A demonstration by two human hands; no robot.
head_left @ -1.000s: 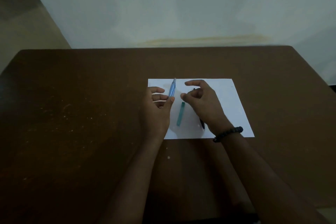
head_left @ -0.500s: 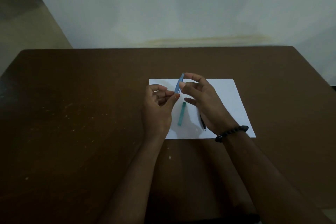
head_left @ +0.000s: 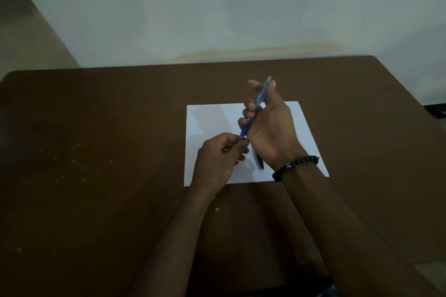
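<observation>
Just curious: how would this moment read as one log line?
right hand: holds blue pen tilted | left hand: pinches its lower end | below: white paper on brown table

We count two hands, one left hand [head_left: 218,161] and one right hand [head_left: 270,128]; one blue pen [head_left: 255,108]; one white sheet [head_left: 210,118]; one dark pen [head_left: 260,164] at the sheet's five o'clock; one beaded bracelet [head_left: 294,166]; one brown table [head_left: 96,152].
</observation>
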